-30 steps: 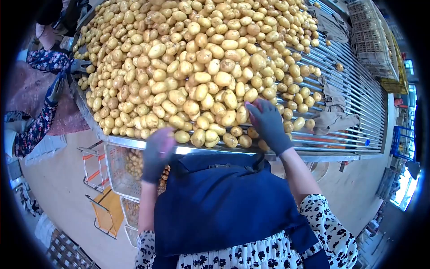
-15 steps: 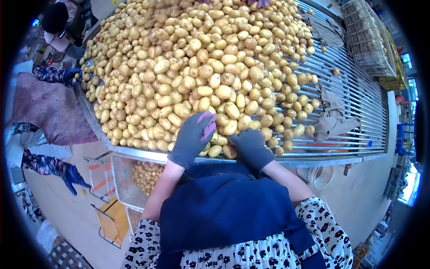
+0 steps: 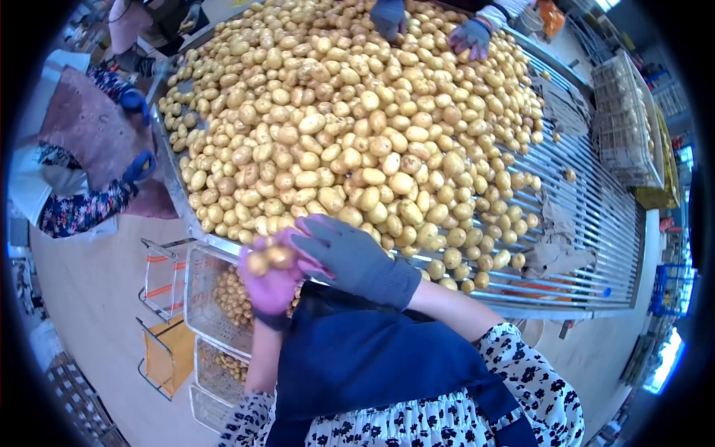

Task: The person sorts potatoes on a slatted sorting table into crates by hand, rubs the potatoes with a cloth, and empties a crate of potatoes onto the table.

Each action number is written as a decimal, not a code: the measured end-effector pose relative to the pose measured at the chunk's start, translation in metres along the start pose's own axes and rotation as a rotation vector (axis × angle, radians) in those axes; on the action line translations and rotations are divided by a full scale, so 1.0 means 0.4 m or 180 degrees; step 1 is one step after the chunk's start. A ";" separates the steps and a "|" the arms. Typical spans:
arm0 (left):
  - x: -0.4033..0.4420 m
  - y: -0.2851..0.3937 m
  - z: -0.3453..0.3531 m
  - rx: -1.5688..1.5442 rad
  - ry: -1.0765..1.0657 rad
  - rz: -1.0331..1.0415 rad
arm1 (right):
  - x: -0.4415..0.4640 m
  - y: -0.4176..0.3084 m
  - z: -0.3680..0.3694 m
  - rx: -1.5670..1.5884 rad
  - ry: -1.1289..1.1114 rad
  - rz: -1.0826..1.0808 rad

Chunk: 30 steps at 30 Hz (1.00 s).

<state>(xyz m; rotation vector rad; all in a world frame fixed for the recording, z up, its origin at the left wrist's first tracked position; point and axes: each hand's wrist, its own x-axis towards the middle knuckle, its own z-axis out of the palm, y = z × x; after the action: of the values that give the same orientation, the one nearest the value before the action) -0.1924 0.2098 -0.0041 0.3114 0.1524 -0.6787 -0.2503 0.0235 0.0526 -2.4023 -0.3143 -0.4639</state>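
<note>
potatoes (image 3: 280,258), two of them visible, are held in the left grip (image 3: 270,293), its pink palm side showing. the right grip (image 3: 348,262) is angled across just beside them; whether it holds anything, i cannot tell. beyond both grips a broad heap of potatoes (image 3: 320,153) covers much of the desk (image 3: 607,231), whose bare metal bars show right of the right grip, with a grey cloth (image 3: 557,258) lying on them. below the left grip, a pale crate (image 3: 195,298) holds more potatoes. well beyond the grips, another person's gloved hands (image 3: 471,39) touch the heap.
</note>
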 end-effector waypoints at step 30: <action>0.663 0.007 0.156 0.7428 -0.0426 0.1726 | 0.340 0.535 -0.091 -0.1819 0.0051 0.0527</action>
<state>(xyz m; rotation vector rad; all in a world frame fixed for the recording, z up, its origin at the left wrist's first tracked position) 0.0157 0.0342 -0.0078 2.4087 -0.9512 0.0002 -0.0632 -0.1468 0.0128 -2.9434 0.0379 -0.5518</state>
